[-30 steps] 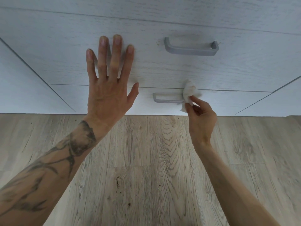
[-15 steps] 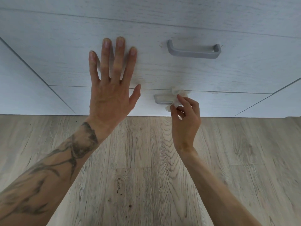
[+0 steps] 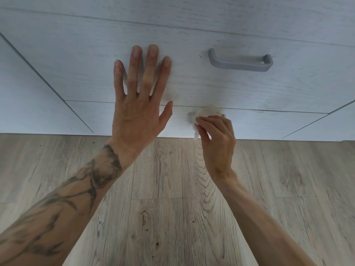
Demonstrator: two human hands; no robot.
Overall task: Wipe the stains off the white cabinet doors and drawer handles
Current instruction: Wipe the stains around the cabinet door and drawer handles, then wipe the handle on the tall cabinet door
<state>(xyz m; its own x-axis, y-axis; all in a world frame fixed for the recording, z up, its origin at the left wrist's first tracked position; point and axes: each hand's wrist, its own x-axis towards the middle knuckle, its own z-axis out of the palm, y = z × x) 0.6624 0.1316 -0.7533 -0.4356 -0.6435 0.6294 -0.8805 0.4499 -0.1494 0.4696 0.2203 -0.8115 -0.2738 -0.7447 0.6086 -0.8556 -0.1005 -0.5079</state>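
Observation:
White wood-grain drawer fronts fill the top of the head view. My left hand (image 3: 140, 104) lies flat with fingers spread on the middle drawer front (image 3: 249, 89). My right hand (image 3: 217, 137) pinches a crumpled white wipe (image 3: 206, 112) against the grey handle (image 3: 190, 117) of the bottom drawer (image 3: 269, 123). The wipe and my fingers hide most of that handle; only its left end shows. The middle drawer's grey handle (image 3: 241, 63) is in full view, with small dark specks beside its two ends.
A light wood-plank floor (image 3: 172, 208) runs up to the cabinet base. White cabinet doors stand to the left (image 3: 28, 102) and right (image 3: 336, 121) of the drawers. Another drawer front (image 3: 192, 12) lies above the middle one.
My right hand has slid the wipe leftward along the bottom drawer's handle, from its right end to near its left end. My left hand has stayed flat on the middle drawer.

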